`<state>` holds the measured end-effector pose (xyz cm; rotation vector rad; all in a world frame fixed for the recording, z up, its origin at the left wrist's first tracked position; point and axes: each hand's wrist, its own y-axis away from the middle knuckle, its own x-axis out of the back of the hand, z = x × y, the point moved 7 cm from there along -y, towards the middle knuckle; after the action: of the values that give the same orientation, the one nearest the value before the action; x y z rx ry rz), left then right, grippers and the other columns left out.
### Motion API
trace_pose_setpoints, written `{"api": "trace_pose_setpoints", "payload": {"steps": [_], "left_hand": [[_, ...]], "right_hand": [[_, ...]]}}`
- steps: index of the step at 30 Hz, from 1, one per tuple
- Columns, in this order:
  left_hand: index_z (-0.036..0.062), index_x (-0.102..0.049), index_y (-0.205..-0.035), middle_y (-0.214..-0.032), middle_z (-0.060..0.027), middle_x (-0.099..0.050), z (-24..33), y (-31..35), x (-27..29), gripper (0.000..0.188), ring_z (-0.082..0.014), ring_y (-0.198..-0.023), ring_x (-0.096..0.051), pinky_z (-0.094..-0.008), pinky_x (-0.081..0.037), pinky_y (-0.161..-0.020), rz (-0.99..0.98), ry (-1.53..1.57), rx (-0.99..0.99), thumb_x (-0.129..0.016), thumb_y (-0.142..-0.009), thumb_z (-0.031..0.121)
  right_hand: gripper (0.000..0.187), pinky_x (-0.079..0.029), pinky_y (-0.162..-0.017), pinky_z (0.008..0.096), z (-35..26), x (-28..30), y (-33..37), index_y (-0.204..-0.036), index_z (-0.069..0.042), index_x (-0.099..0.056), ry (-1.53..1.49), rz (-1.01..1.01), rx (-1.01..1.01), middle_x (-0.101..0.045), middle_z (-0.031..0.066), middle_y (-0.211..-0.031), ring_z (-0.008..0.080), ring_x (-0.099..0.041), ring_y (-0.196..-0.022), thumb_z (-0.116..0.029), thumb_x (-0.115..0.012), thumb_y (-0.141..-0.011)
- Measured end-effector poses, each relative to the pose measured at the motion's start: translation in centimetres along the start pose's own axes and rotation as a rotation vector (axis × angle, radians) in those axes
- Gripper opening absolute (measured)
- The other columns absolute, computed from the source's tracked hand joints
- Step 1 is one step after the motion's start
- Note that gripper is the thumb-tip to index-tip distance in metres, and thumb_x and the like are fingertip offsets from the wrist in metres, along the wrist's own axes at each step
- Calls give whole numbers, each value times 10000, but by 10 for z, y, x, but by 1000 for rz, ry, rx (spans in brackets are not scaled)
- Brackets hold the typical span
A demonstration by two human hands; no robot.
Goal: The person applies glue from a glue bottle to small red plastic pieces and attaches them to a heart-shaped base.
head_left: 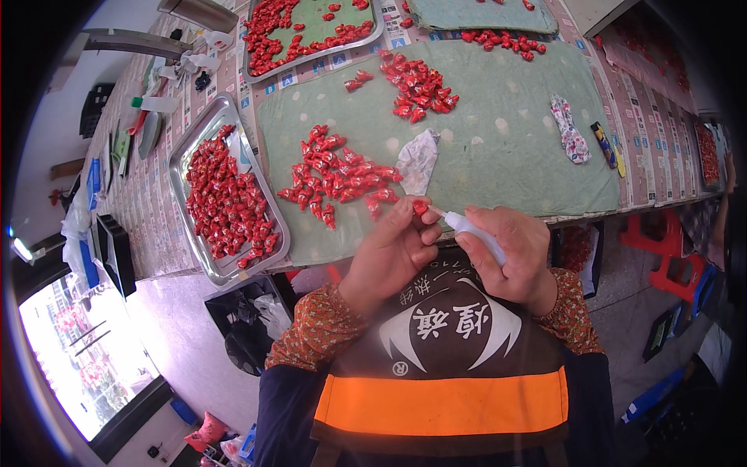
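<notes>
Between the fingertips of my left hand [395, 251] is a small red figurine [420, 208], pinched at the table's front edge. My right hand [510, 251] is wrapped round a white squeeze bottle [480, 236], its thin nozzle pointing left at the figurine. Whether the nozzle touches it I cannot tell. Just beyond my left hand a loose pile of red figurines [338, 175] lies on the green cloth [498, 167]. A crumpled white cloth [419, 161] rests beside that pile.
A metal tray [285, 247] of red figurines stands at the left, another tray [379, 31] at the back. A second pile [419, 87] lies farther off. To the right are a floral cloth bundle [569, 131] and a yellow-and-black tube [603, 144]. Red stools [665, 249] stand beyond the table edge.
</notes>
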<state>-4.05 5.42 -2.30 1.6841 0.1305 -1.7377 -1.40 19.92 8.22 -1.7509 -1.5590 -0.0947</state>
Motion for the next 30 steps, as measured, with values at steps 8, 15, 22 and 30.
{"api": "trace_pose_setpoints", "payload": {"steps": [8,15,22,30], "left_hand": [[103,-546,-1168,-1033,-16,-533,8,3,2,232,-123,-854,-485,-212,-416,-605,48,-150,-96,-523,-1023,283],[105,-535,-1174,-1049,-16,-541,16,3,1,228,-109,-845,-487,-201,-405,-591,44,-253,-184,-545,-1014,267],[89,-527,-1241,-1092,-17,-561,21,5,0,273,-98,-832,-498,-189,-390,-569,89,-294,-238,-569,-1003,214],[79,-525,-1250,-1106,-15,-565,21,7,1,275,-94,-832,-507,-193,-400,-572,99,-347,-241,-562,-1006,200]], "right_hand": [[333,-484,-522,375,-1,2,1,-1055,-7,-627,22,9,-7,-616,130,-716,302,-621,-586,-50,-778,-761],[338,-487,-526,373,0,0,4,-1057,-11,-627,3,9,-10,-616,131,-715,303,-625,-592,-53,-779,-759],[322,-493,-530,374,-1,1,5,-1056,-9,-626,-8,0,-14,-623,137,-722,306,-634,-601,-62,-773,-774],[308,-499,-536,375,1,2,7,-1054,-9,-630,-43,24,-23,-633,146,-736,312,-643,-611,-70,-767,-786]]}}
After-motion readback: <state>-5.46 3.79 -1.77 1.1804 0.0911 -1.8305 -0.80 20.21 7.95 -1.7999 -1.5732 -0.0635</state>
